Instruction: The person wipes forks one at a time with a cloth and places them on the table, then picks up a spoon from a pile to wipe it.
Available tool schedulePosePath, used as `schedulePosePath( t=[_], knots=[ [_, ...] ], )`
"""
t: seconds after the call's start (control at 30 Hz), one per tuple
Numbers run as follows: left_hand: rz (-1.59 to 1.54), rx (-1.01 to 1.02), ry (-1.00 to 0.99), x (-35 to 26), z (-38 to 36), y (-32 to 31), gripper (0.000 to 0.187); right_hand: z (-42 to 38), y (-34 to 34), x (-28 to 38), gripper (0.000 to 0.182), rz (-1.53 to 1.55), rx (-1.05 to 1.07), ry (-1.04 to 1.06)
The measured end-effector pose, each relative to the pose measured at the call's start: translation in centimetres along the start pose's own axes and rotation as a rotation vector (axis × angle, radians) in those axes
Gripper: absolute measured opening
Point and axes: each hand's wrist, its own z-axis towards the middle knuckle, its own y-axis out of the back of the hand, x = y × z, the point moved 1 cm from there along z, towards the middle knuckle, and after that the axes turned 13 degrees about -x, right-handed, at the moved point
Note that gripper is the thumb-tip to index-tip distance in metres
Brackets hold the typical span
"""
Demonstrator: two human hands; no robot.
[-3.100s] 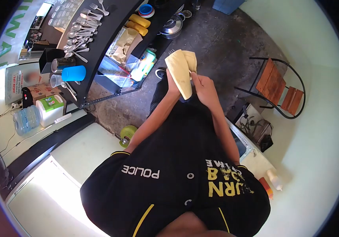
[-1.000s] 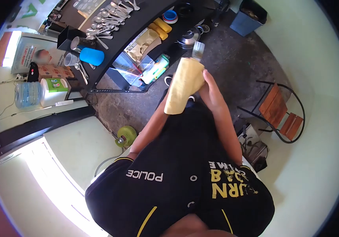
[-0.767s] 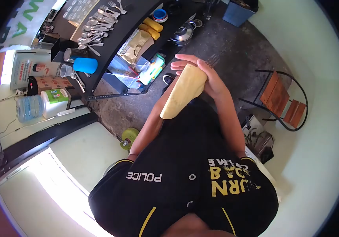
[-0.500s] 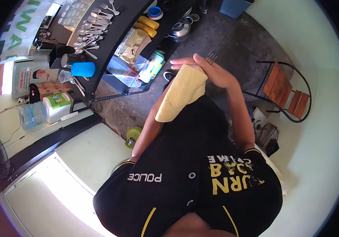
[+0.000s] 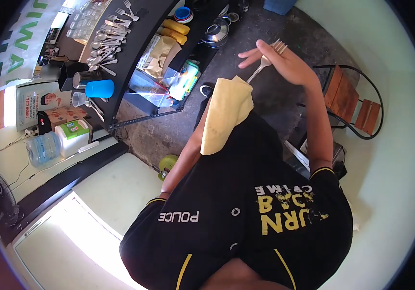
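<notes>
A pale yellow cloth (image 5: 226,113) drapes over my left hand, whose fingers are hidden beneath it; only the forearm shows. Out of the cloth's far end comes the handle of a metal fork (image 5: 256,72), pointing up and to the right. My right hand (image 5: 287,63) is at the fork's head, the thumb crossing over it while the tines stick out beyond. Some fingers of that hand extend to the left. The part of the handle inside the cloth is out of sight.
Several forks and spoons (image 5: 106,46) lie on the dark counter (image 5: 135,29) at left, near a blue cup (image 5: 100,89). Below, a shelf holds yellow bottles (image 5: 175,31) and a lidded pot (image 5: 215,34). A wooden chair (image 5: 339,94) stands at right.
My right hand has moved up and right, away from the cloth. More of the fork's neck and handle now shows between hand and cloth. The cloth has shifted slightly and hangs steeper.
</notes>
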Motion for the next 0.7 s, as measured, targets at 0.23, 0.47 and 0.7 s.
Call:
schedulePosePath(
  t=[0.23,0.47,0.7],
  knots=[
    [0.179,-0.111,-0.211,1.4,0.6,-1.1,0.060,0.0,2.9,-0.8,0.074,0.054,-0.121,0.013],
    [0.823,-0.198,-0.547,-3.4,1.2,-2.3,0.053,-1.5,6.3,0.4,0.077,0.044,-0.225,0.123],
    [0.224,-0.052,-0.339,-5.1,3.0,-5.2,0.054,-1.0,-1.9,2.2,0.062,0.222,0.113,0.097]
  ],
)
